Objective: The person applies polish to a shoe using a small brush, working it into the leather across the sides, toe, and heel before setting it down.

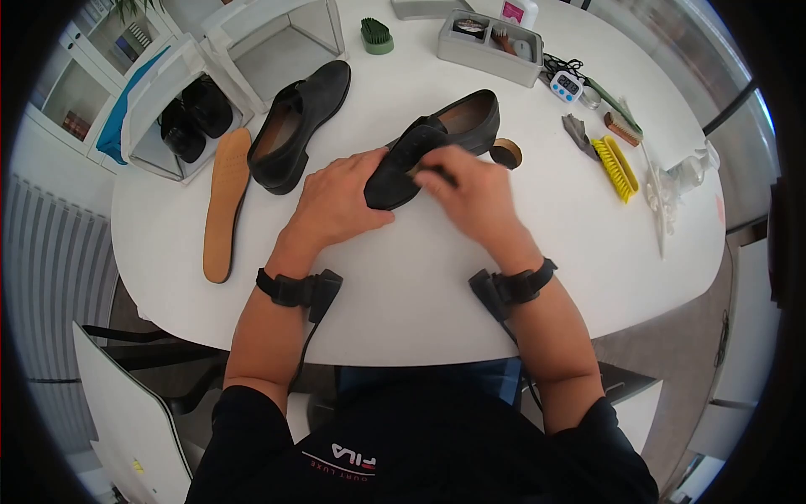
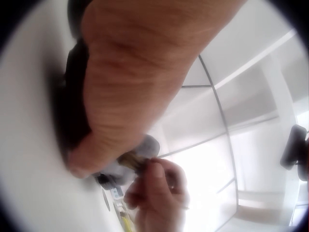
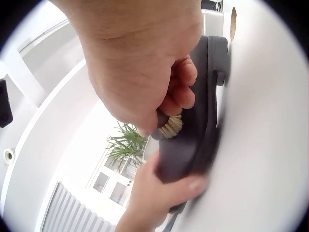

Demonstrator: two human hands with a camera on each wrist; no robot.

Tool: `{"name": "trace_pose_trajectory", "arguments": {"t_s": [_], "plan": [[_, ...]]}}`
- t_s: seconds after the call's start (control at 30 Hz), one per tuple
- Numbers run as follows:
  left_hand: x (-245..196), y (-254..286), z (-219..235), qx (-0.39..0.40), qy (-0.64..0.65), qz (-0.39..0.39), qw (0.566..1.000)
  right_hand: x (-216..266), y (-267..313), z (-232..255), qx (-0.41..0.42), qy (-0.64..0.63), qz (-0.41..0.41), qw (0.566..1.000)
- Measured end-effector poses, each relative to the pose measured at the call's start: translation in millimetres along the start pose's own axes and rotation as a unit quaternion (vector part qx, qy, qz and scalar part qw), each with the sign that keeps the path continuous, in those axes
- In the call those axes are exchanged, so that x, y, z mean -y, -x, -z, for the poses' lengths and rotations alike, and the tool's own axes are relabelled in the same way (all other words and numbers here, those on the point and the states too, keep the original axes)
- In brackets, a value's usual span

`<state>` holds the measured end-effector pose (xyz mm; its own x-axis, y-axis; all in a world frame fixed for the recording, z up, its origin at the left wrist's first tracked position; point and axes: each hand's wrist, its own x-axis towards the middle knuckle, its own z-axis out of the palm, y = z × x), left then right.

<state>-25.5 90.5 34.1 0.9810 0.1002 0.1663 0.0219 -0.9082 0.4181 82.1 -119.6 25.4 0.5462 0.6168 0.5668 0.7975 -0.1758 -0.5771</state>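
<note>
Head view: holding a black shoe (image 1: pixel 395 183) by the toe on a white table (image 1: pixel 420 286), well in from the near edge, with the left hand (image 1: pixel 340 195) wrapped about the front and the thumb along the near side. Pinching a small brush (image 3: pixel 171 126) in the right hand (image 1: pixel 474 191), with fingers bent tightly around the grip. Blurred at the bristles from above, but seen in the right wrist view with pale tufts against the shoe's upper. Angled with heel toward the far right, opening upward.

Just beside the heel, on the right: a small round tin (image 1: pixel 506 154). Apart on the left: a second black shoe (image 1: pixel 298 126), with a tan insole (image 1: pixel 225 210) alongside and extending nearer the front edge. Farther left, toward the table's rim: white-framed boxes (image 1: pixel 277 63), including one with dark shoes inside. Along the far side: a green brush (image 1: pixel 378 38) and a grey box (image 1: pixel 487 63). Near the right edge: a yellow brush (image 1: pixel 617 170), with clear packaging (image 1: pixel 688 172) closer still to the rim.

Widest room between the shoe and the near edge, framed by both forearms; more between tin and yellow brush; tighter between the two shoes.
</note>
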Motion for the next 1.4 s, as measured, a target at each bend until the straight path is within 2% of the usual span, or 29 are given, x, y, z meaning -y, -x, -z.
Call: {"name": "trace_pose_trajectory", "arguments": {"t_s": [0.07, 0.17, 0.2, 0.27, 0.3, 0.37, 0.4, 0.43, 0.47, 0.5, 0.57, 0.63, 0.7, 0.77, 0.83, 0.9, 0.97, 1.03, 1.07, 1.17, 1.2, 1.3, 1.33, 1.4], "plan": [[-1, -1, 1, -0.002, 0.007, -0.001, 1.0, -15, -5, 13, -0.109, 0.106, -0.063, 0.986], [2, 1, -6, -0.022, 0.009, -0.014, 1.0, -30, -8, 25, -0.152, 0.11, -0.245, 0.951], [3, 1, -8, -0.036, 0.001, -0.028, 0.999, -27, -9, 23, -0.153, 0.111, -0.244, 0.951], [-1, -1, -8, -0.034, 0.005, -0.018, 0.999, -14, -5, 9, -0.139, 0.098, -0.08, 0.982], [-2, -1, -8, -0.031, 0.009, -0.006, 0.999, -8, -2, -2, -0.102, 0.032, -0.054, 0.993], [-2, 1, -6, -0.035, 0.017, -0.013, 0.999, 11, 0, -7, -0.008, -0.009, 0.016, 1.0], [-5, 0, -3, -0.04, 0.027, -0.021, 0.999, 9, 0, -5, -0.01, -0.009, 0.014, 1.0], [-8, -1, 2, -0.04, 0.027, -0.021, 0.999, 4, -2, -1, -0.048, 0.011, 0.0, 0.999], [-10, -2, 9, -0.004, 0.062, 0.001, 0.998, 0, -4, 3, -0.086, 0.032, -0.013, 0.996], [-12, -1, 13, 0.03, 0.097, 0.024, 0.995, -7, -6, 11, -0.128, 0.061, -0.041, 0.989], [-10, -2, 15, 0.029, 0.12, 0.029, 0.992, -15, -10, 26, -0.204, 0.112, -0.128, 0.964], [-9, -2, 17, 0.032, 0.143, 0.032, 0.989, -17, -10, 28, -0.207, 0.12, -0.15, 0.959], [-10, -4, 21, 0.057, 0.158, 0.067, 0.984, -16, -9, 25, -0.213, 0.127, -0.174, 0.953], [-6, -4, 23, 0.066, 0.174, 0.072, 0.98, -4, -6, 10, -0.137, 0.062, 0.0, 0.989], [2, -2, 24, 0.075, 0.189, 0.079, 0.976, 9, -2, -2, -0.061, 0.032, 0.047, 0.996], [13, -3, 21, 0.092, 0.269, 0.059, 0.957, 7, -3, 6, -0.044, 0.049, 0.043, 0.997], [14, -3, 25, 0.089, 0.257, 0.054, 0.961, -5, -9, 19, -0.188, 0.15, -0.013, 0.971], [15, -1, 26, 0.086, 0.246, 0.047, 0.964, -15, -11, 34, -0.226, 0.181, -0.108, 0.951], [14, -1, 26, 0.082, 0.235, 0.048, 0.967, -20, -11, 37, -0.241, 0.182, -0.121, 0.946], [14, -3, 25, 0.088, 0.23, 0.05, 0.968, -7, -9, 22, -0.201, 0.126, -0.082, 0.968], [14, -4, 25, 0.096, 0.238, 0.055, 0.965, 0, -8, 14, -0.171, 0.093, -0.017, 0.981], [5, -4, 33, 0.137, 0.247, 0.092, 0.955, 24, -2, 0, -0.009, 0.058, 0.039, 0.998], [5, -4, 33, 0.138, 0.247, 0.093, 0.955, 20, -2, 1, -0.008, 0.058, 0.038, 0.998], [10, -3, 33, 0.128, 0.272, 0.073, 0.951, 3, -5, 10, -0.107, 0.077, 0.033, 0.991]]}}
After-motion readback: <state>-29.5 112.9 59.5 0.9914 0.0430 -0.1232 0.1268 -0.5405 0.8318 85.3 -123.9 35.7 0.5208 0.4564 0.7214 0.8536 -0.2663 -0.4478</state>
